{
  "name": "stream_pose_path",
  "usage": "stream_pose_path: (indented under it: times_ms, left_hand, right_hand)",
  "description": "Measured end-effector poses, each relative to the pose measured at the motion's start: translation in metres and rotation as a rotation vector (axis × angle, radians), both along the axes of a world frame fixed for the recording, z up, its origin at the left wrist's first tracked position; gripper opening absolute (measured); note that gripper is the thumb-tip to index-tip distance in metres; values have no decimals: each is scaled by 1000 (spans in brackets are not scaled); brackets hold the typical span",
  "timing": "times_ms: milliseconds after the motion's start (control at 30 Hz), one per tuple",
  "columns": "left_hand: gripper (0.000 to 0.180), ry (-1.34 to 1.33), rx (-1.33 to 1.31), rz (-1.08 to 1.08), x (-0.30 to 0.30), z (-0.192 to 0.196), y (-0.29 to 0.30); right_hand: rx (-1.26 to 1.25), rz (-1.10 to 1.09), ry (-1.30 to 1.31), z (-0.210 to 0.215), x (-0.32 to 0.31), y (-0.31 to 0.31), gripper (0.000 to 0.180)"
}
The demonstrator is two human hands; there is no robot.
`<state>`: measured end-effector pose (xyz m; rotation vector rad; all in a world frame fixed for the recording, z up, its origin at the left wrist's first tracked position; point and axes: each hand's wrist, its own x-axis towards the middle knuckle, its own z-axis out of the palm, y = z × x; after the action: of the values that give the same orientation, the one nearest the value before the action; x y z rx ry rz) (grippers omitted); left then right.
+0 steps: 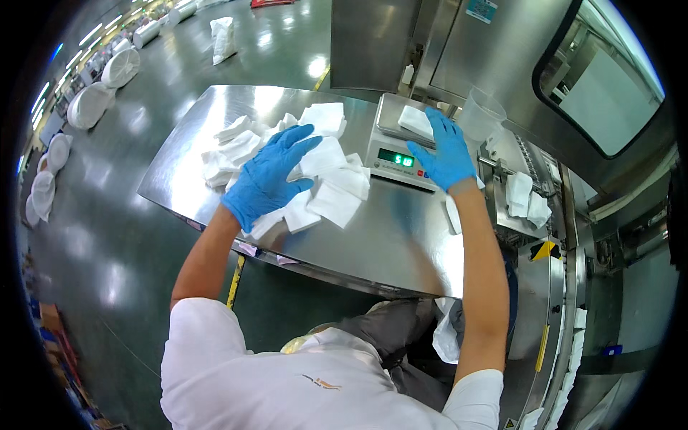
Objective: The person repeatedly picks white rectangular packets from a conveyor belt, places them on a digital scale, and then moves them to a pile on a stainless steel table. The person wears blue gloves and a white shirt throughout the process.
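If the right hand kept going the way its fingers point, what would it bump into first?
The right hand points away from the person, over the scale. Its fingertips already reach the white pad on the scale, so that comes first. Beyond stands a plastic cup, slightly to the right.

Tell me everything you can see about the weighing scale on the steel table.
The scale is a small benchtop unit with a grey body and a flat, square metal pan on top. Its front panel has a lit green digital readout and small buttons beside it. It sits level at the far right of the steel table. A folded white cloth lies on the pan, and the right hand, in a blue glove, rests over the pan's near edge and touches that cloth.
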<state>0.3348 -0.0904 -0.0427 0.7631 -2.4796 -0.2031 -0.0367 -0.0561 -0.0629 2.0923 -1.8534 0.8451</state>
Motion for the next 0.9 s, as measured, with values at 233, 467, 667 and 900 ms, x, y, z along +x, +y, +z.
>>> stream_pose_path:
  times_ms: [233,467,667,900]
  left_hand:
    - [78,-248,151,-139,1,15,-40]
    - [52,-217,-80,-312,-4,-4,-68]
    - [26,91,526,-152,-16,22,-80]
    - [35,362,990,-233,-108,38,-128]
  right_hand:
    - [317,-87,210,-8,-17,-60,88]
    - [271,-60,284,-1,-18,-13,57]
    - [84,-295,-472,5,-15,84,40]
    - [92,-255,-1475,-14,-14,260,38]
